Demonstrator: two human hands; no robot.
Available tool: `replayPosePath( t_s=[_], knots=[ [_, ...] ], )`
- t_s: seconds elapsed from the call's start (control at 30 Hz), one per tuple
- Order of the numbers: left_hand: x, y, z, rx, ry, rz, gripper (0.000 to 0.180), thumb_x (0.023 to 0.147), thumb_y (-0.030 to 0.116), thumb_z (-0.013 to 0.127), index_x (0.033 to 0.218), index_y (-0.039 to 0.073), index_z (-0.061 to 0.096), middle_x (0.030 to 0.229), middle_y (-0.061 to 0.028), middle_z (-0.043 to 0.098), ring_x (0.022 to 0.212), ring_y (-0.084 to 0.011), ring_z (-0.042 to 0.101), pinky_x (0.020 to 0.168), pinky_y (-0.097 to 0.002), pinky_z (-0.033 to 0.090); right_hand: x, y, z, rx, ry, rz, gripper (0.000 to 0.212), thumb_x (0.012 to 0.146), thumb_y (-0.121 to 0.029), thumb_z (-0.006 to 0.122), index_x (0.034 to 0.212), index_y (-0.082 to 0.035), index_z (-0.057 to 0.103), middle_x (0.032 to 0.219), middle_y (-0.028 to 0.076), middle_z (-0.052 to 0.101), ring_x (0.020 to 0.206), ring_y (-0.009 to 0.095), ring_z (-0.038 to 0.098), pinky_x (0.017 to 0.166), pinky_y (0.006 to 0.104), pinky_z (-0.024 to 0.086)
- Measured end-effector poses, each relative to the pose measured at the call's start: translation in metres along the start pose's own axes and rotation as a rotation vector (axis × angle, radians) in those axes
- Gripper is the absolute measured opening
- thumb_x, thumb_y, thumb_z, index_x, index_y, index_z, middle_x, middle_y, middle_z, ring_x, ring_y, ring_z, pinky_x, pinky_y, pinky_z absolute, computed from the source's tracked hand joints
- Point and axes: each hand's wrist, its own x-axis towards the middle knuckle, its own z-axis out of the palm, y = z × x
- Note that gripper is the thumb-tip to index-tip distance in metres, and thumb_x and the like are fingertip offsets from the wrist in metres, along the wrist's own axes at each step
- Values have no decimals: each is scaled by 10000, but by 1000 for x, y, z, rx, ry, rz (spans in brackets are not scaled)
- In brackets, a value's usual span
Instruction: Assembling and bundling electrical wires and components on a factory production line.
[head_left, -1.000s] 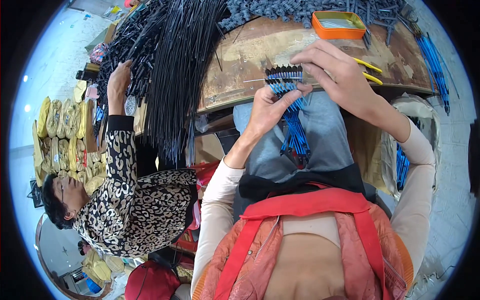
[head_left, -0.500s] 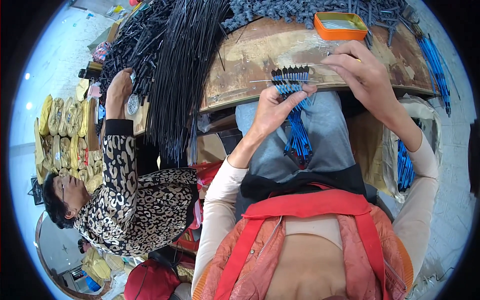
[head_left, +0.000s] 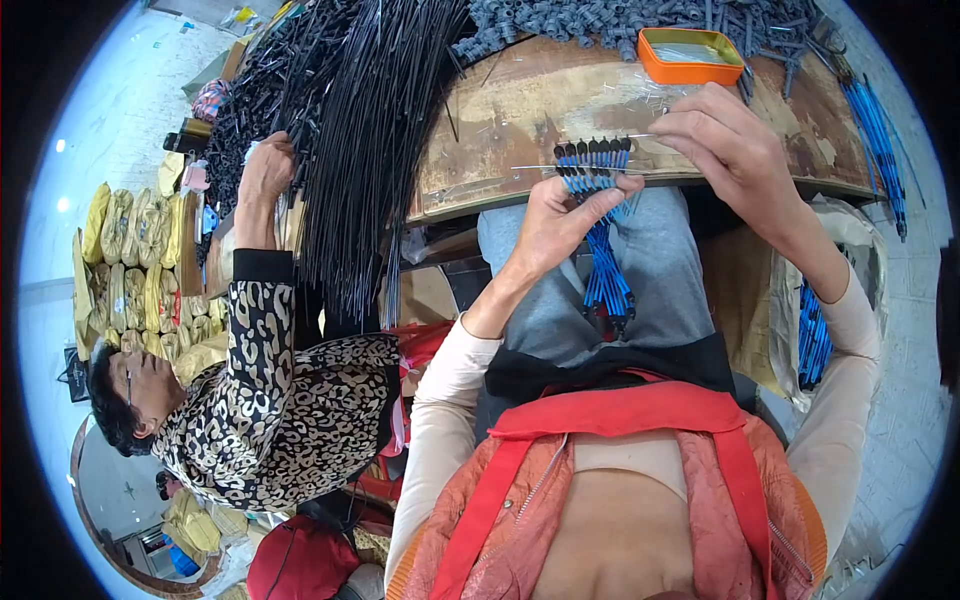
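Note:
Over my lap, my left hand [head_left: 562,225] is closed round a bundle of thin blue sticks [head_left: 606,268] with black ends. Their flat black tips [head_left: 592,150] fan out in a row above my thumb, and a thin straight metal wire lies across the sticks just below those tips. To the right, my right hand [head_left: 738,148] pinches the end of another thin wire [head_left: 640,136] between thumb and fingers. This wire points left at the row of tips; whether it passes through any of them is too small to tell.
An orange tin [head_left: 690,74] of thin wires stands on the worn wooden table [head_left: 520,110]. Grey plastic parts [head_left: 560,22] and long black rods [head_left: 360,150] are heaped behind and left. More blue sticks [head_left: 872,140] lie right. At left, a co-worker's hand [head_left: 265,170] reaches into black parts.
My hands keep nearly the same pose, the right wire still at the tips. The co-worker's hand has moved right over the black parts. The whole view has shifted slightly.

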Motion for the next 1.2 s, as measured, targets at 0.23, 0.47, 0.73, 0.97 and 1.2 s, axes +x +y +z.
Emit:
replayPosePath(
  t_s=[0.23, 0.47, 0.73, 0.97, 1.2],
  knots=[
    [4, 8, 2, 11, 14, -12, 171, 927, 17, 614, 1083, -8, 679, 1082, -94, 703, 1051, -163, 641, 936, -305, 502, 13, 2, 7, 69, -33, -20, 196, 824, -7, 668, 1020, -13, 666, 912, 93, 624, 829, 244, 608, 736, 324, 489],
    [-5, 41, 25, 117, 56, -7, 192, 888, 15, 671, 1078, 7, 697, 1043, -58, 708, 976, -114, 645, 873, -258, 510, 21, 61, 32, 988, 151, 433, 393, 1035, -311, 415, 1314, -59, 526, 1075, 43, 610, 1023, 133, 572, 863, 355, 492],
    [15, 159, 72, 139, 68, 97, 305, 924, 26, 608, 1226, 0, 567, 1020, -130, 700, 920, -192, 695, 804, -293, 574, -38, -21, 91, 1912, -273, 825, 864, 942, -697, 224, 1441, -6, 368, 1316, 201, 556, 1182, 254, 575, 1049, 409, 418],
    [44, 156, 47, 238, 125, 112, 417, 943, 64, 594, 1341, 19, 480, 1104, -148, 677, 988, -231, 674, 778, -337, 584, -73, -54, 71, 1651, -178, 655, 897, 960, -663, 78, 1419, 52, 365, 1320, 193, 553, 1261, 267, 515, 1114, 377, 341],
    [-75, 128, 70, 384, -169, 329, 222, 904, -30, 560, 1101, -30, 662, 1036, -114, 718, 944, -199, 690, 848, -309, 533, -133, -52, 102, 1098, -270, 390, 682, 1033, -522, 222, 1350, 34, 458, 1378, 160, 506, 1229, 244, 527, 1082, 374, 355]
  ],
)
